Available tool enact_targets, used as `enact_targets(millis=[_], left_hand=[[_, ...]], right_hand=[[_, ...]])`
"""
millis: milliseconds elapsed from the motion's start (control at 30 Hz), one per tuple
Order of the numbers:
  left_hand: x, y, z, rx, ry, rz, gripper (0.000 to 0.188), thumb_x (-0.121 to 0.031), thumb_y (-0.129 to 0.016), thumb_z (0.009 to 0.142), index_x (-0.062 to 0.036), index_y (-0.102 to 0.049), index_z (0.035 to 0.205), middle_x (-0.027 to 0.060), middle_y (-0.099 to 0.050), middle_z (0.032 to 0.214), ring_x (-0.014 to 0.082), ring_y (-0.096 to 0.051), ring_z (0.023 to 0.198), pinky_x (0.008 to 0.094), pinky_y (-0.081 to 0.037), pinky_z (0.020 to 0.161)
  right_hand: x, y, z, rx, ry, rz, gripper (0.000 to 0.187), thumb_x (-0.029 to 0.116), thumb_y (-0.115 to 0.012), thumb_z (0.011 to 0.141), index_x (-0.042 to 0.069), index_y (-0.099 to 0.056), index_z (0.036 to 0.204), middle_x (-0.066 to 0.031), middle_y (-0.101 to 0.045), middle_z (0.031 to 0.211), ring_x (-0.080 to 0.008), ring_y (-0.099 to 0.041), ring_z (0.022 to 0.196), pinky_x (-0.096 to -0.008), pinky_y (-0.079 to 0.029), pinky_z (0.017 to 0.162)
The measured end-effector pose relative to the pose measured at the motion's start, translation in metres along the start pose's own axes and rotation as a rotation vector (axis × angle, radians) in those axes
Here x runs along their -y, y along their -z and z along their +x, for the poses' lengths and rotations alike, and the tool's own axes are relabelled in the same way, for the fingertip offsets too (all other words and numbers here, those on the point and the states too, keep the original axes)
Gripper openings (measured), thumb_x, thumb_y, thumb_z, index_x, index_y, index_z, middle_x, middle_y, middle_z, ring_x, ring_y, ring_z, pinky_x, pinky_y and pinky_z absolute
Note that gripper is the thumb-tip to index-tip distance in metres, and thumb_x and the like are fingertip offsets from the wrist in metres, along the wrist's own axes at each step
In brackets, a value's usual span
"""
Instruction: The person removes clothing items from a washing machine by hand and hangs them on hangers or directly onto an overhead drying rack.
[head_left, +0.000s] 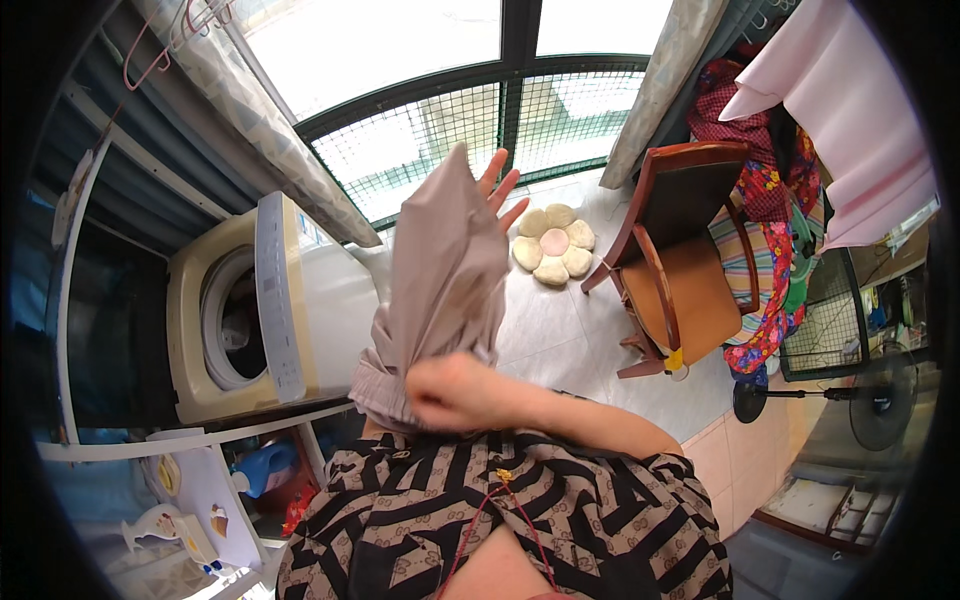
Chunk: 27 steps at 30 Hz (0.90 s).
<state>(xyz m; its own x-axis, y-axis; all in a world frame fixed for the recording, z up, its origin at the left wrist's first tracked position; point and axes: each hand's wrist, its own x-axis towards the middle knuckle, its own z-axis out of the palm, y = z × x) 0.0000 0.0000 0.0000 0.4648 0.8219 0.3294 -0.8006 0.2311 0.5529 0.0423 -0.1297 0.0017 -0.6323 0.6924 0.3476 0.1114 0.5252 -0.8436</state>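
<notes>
A crumpled taupe-grey cloth garment with a gathered, ribbed-looking edge (450, 260) hangs between the two hands, its pointed end up by the left hand and its gathered edge down by the right. The right hand (450, 390) is closed in a fist, gripping the fabric close to the person's chest. The left hand (504, 188) shows only some fingers past the garment's far end, stretched out and spread apart; the cloth hides its palm, and whether the left arm runs inside or behind the fabric cannot be told.

To the left of both hands stands a beige and white washing machine with a round, uncovered opening (335, 325). Just right of the left hand, lower down on the pale tiled floor (545, 325), lies a cream flower-shaped cushion with a pink centre (555, 240). Farther right of the hands is a brown wooden armchair with a tan seat (690, 300).
</notes>
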Motion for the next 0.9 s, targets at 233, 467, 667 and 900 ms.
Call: enact_targets(millis=[233,467,667,900], left_hand=[[0.012,0.028,0.015,0.157,0.056,-0.384,0.076,-0.066,-0.048,0.083,-0.0323,-0.022,0.146,0.0064,-0.013,0.155,0.0337,-0.015,0.141,0.0599,-0.016,0.112],[0.03,0.012,-0.061,0.038,0.292,0.108,0.058,-0.027,-0.053,0.092,-0.0069,-0.029,0.141,0.0084,-0.037,0.141,0.0168,-0.038,0.127,0.0311,-0.033,0.106],[0.029,0.162,-0.153,-0.32,0.873,0.4,0.05,-0.023,-0.055,0.089,-0.0039,-0.041,0.133,0.0117,-0.049,0.129,0.0191,-0.051,0.114,0.0299,-0.042,0.096],[-0.092,0.277,-0.238,-0.182,1.852,1.517,0.045,-0.022,-0.059,0.085,-0.0021,-0.051,0.125,0.0166,-0.058,0.118,0.023,-0.057,0.107,0.0293,-0.046,0.089]], right_hand=[[-0.006,0.062,-0.015,-0.038,-0.027,-0.436,0.03,0.02,-0.074,0.072,0.005,-0.06,0.094,-0.0092,-0.064,0.079,-0.0265,-0.064,0.072,-0.032,-0.05,0.065],[-0.021,0.192,-0.036,-0.581,-0.372,-0.195,0.008,0.006,-0.065,0.079,0.002,-0.065,0.086,-0.0017,-0.062,0.07,-0.0096,-0.058,0.066,-0.0235,-0.046,0.06],[-0.018,0.274,-0.078,-1.018,-0.336,0.46,0.009,0.006,-0.062,0.083,0.0,-0.066,0.087,-0.0043,-0.066,0.078,-0.0118,-0.063,0.066,-0.0231,-0.051,0.063],[0.027,0.284,-0.081,-0.841,-0.24,0.44,0.014,0.013,-0.059,0.087,-0.001,-0.063,0.089,-0.006,-0.066,0.082,-0.0124,-0.064,0.073,-0.0254,-0.052,0.069]])
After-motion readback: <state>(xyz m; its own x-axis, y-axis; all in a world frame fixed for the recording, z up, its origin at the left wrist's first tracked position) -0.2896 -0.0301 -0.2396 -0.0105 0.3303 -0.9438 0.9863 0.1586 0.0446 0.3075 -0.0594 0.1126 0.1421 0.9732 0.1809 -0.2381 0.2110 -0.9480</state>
